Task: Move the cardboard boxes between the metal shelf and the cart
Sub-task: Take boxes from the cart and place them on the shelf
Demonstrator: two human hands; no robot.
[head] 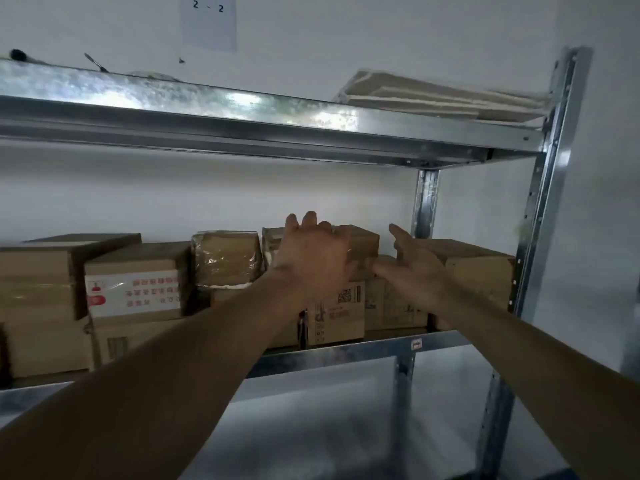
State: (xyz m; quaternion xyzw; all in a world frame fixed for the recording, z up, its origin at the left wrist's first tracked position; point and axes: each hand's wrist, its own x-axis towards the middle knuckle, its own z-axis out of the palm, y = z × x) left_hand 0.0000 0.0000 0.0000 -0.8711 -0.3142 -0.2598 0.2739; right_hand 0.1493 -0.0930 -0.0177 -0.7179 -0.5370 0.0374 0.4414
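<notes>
We reach in: left hand [311,258] loose-fingered over the small top box [363,241], right hand [414,263] spread beside it, neither gripping. Cardboard boxes [138,282] crowd the metal shelf [346,351]; no cart visible. We judge most still unmoved.

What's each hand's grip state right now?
Left hand: open, fingers spread at the upper box; no hold visible.
Right hand: open, fingers straight, holding nothing.

left hand [313,258] at upper box [363,239] | right hand [414,266] spread | on metal shelf [346,351]
</notes>
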